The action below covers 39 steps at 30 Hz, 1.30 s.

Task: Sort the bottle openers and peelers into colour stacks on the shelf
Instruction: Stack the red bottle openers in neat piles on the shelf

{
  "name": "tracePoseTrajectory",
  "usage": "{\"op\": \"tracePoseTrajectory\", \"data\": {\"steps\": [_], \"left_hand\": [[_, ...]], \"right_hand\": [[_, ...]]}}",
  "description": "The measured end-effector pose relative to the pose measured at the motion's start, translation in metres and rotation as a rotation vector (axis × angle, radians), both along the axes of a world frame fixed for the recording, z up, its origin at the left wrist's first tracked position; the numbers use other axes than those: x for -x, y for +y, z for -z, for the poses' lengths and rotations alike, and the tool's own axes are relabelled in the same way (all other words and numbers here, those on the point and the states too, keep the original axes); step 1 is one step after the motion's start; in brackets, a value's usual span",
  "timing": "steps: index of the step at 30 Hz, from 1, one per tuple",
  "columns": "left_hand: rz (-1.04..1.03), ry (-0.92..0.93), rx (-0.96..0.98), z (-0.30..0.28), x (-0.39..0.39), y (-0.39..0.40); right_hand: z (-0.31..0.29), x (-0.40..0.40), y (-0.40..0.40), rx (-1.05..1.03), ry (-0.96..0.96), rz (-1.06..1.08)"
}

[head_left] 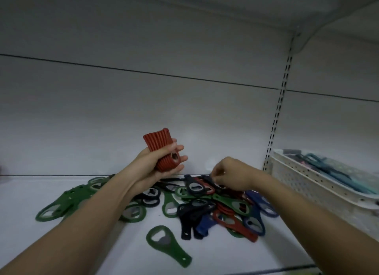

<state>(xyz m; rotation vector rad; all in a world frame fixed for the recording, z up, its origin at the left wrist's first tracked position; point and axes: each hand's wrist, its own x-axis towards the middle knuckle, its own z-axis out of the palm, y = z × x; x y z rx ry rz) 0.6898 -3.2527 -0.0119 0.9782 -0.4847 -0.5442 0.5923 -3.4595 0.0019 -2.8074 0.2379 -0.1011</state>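
Up above the shelf point(67, 252), the left hand point(162, 162) grasps a thick bundle of red bottle openers point(162, 149), fingers and thumb curled round its lower half so the handle ends stick up out of the fist. The bundle is held clear of the shelf, in front of the white back wall point(143, 102).

To the right, the right hand point(231, 174) reaches down into the mixed pile of openers point(205, 203), its fingertips pinched together at the far edge of the heap on what looks like a dark opener; which piece it holds I cannot tell. The pile lies in the middle of the shelf, with red, green, dark blue and black openers lying across one another.

A stack of green openers point(59, 203) lies to the left of the pile, partly behind the left forearm. One single green opener point(168, 246) lies apart, nearest the front edge.

At the right end of the shelf stands a white perforated basket point(320, 192) with teal items in it.
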Motion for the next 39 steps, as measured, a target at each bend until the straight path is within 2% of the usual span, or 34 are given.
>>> {"op": "tracePoseTrajectory", "data": {"steps": [2,4,7,16,24,29,34,39], "left_hand": [[-0.020,0.011,0.000,-0.006,0.003,-0.022],[-0.045,0.022,-0.008,-0.005,0.003,-0.042],[-0.054,0.061,0.004,0.008,-0.003,-0.057],[-0.046,-0.102,-0.134,0.022,-0.018,-0.033],[0.076,-0.209,-0.245,0.026,0.001,-0.036],[0.126,-0.241,-0.365,0.028,-0.007,-0.035],[0.084,-0.191,-0.458,0.024,-0.018,-0.023],[-0.098,-0.146,-0.383,0.018,-0.020,-0.018]], "right_hand": [[0.010,-0.014,0.005,-0.038,-0.003,-0.103],[0.012,-0.025,0.010,-0.172,0.004,-0.210],[0.009,-0.040,-0.001,-0.353,-0.047,-0.197],[0.018,-0.057,-0.003,0.047,0.023,0.043],[0.033,-0.052,-0.003,-0.237,-0.055,0.022],[0.032,-0.050,0.004,-0.059,-0.031,0.047],[0.024,-0.046,-0.003,-0.244,-0.052,0.050],[0.017,-0.043,-0.017,-0.702,-0.259,-0.016]]}}
